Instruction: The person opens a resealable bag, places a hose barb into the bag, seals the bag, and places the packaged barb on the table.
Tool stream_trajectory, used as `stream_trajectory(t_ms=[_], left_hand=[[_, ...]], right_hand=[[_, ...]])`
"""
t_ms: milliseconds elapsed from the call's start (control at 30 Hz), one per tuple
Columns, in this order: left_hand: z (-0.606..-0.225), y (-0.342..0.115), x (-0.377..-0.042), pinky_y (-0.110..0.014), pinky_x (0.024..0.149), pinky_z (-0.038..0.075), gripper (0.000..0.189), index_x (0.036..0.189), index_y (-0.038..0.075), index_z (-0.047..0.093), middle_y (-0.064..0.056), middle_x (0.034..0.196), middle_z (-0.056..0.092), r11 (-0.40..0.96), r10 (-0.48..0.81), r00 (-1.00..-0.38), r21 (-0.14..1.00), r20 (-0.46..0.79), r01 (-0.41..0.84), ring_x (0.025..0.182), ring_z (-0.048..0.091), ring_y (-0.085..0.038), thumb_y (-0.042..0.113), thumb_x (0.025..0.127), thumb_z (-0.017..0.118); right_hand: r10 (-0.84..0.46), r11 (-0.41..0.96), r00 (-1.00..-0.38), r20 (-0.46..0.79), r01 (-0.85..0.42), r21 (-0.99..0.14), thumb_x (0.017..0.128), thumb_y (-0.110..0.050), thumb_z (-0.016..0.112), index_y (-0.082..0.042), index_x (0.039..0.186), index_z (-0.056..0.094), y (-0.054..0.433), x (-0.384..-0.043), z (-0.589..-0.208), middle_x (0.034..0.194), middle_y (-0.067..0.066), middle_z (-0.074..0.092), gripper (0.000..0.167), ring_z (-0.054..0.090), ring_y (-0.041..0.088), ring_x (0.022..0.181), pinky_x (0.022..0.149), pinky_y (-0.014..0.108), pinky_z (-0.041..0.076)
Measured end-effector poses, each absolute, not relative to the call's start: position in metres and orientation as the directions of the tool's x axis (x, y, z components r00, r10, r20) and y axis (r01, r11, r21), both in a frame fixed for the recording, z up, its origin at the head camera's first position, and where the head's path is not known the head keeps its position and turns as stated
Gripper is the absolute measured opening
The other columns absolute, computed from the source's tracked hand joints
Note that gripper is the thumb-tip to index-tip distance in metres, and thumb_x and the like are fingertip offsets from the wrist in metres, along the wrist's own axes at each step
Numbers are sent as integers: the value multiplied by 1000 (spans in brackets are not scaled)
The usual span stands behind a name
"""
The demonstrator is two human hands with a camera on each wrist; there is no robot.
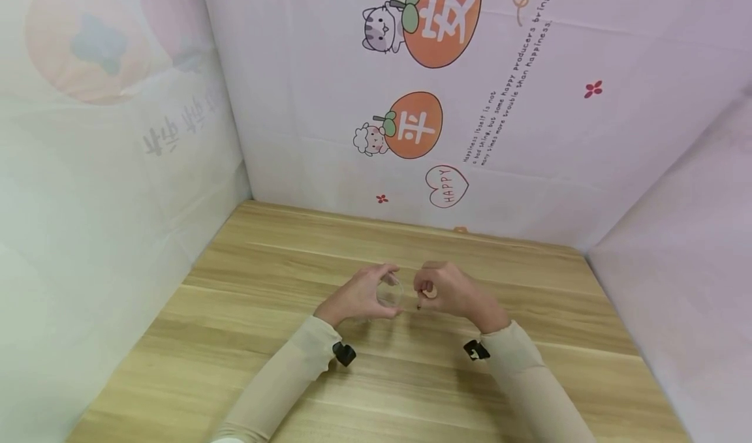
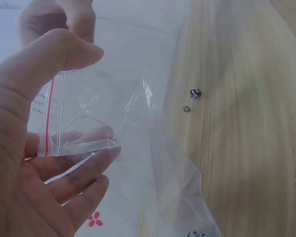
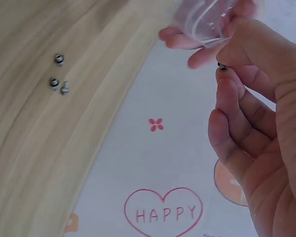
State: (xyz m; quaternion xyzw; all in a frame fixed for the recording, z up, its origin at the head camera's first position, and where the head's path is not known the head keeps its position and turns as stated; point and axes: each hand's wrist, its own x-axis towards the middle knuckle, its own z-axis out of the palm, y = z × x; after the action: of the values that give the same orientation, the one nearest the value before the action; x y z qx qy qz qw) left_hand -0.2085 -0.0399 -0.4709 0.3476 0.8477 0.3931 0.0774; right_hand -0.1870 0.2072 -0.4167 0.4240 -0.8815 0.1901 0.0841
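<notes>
My left hand (image 1: 367,293) holds a clear zip bag (image 2: 88,121) by its mouth, thumb on one side and fingers on the other. A red line runs along the bag's zip strip, and its see-through film spreads away from the hand. Just to the right, my right hand (image 1: 449,290) pinches a small dark metal piece (image 3: 223,66) between thumb and index finger. It looks like a screw, though the fingertips cover most of it. The two hands are close together above the table, with the pinched piece outside the bag.
On the wooden table (image 1: 235,325) lie several small metal screws, among them one screw (image 3: 59,59) with a dark ring and a second screw (image 3: 64,88) on its side. A printed white cloth (image 1: 317,104) stands behind the table, with pale cloth walls at both sides.
</notes>
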Motion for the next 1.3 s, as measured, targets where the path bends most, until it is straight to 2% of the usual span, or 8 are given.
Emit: stream_trajectory(t_ms=[233,400,567,767,867,1033,1167,1300], left_hand=[[-470,-41,-208,-45,113,51,88,157,4,44,-10,137,70,443,650,-750,742,121,503,129,64,-24,31,85,88],[-469,-42,-207,-47,113,51,87,157,6,43,-11,138,69,433,652,-751,758,110,487,128,65,-27,31,86,87],[-470,-43,-207,-46,114,50,84,156,12,45,-6,137,68,440,649,-752,752,111,491,130,62,-23,32,87,87],[-470,-43,-208,-44,112,51,78,152,17,50,0,132,68,447,645,-752,733,132,512,128,61,-19,33,86,87],[-470,-42,-209,-43,110,51,76,151,18,51,1,132,67,447,646,-750,726,141,522,127,61,-17,32,86,87],[-471,-42,-210,-42,109,52,73,149,20,52,2,133,67,440,649,-747,730,145,523,126,62,-18,30,86,87],[-471,-43,-210,-43,110,52,76,151,21,51,1,133,68,440,647,-750,735,139,515,127,63,-19,30,86,88],[-470,-43,-210,-45,112,51,81,155,15,47,-4,135,69,450,643,-755,737,125,505,129,62,-22,28,86,88]], right_hand=[[-717,580,-631,294,-775,-249,84,0,74,-10,89,76,195,-183,-403,86,-1,71,11,66,7,77,68,21,59],[-718,573,-633,289,-773,-270,83,-1,72,-10,90,76,186,-184,-401,87,1,73,12,67,8,78,69,24,60],[-719,549,-625,306,-779,-302,83,3,70,-10,90,76,179,-187,-404,88,1,73,15,70,13,78,69,27,62],[-711,542,-622,329,-782,-307,83,3,71,-10,92,78,174,-190,-408,88,1,74,17,71,13,76,69,18,58],[-698,556,-636,329,-771,-310,84,2,72,-10,93,79,173,-191,-409,89,1,74,16,71,12,78,70,20,59],[-685,572,-645,339,-764,-299,86,-2,78,-7,99,80,172,-192,-410,94,2,75,14,72,15,83,74,24,61],[-679,582,-638,364,-770,-263,85,-6,83,-5,109,79,175,-192,-408,98,1,74,24,70,12,88,78,25,61],[-675,601,-652,346,-758,-255,85,-8,86,-6,115,78,180,-192,-405,107,2,76,31,72,14,97,84,28,62]])
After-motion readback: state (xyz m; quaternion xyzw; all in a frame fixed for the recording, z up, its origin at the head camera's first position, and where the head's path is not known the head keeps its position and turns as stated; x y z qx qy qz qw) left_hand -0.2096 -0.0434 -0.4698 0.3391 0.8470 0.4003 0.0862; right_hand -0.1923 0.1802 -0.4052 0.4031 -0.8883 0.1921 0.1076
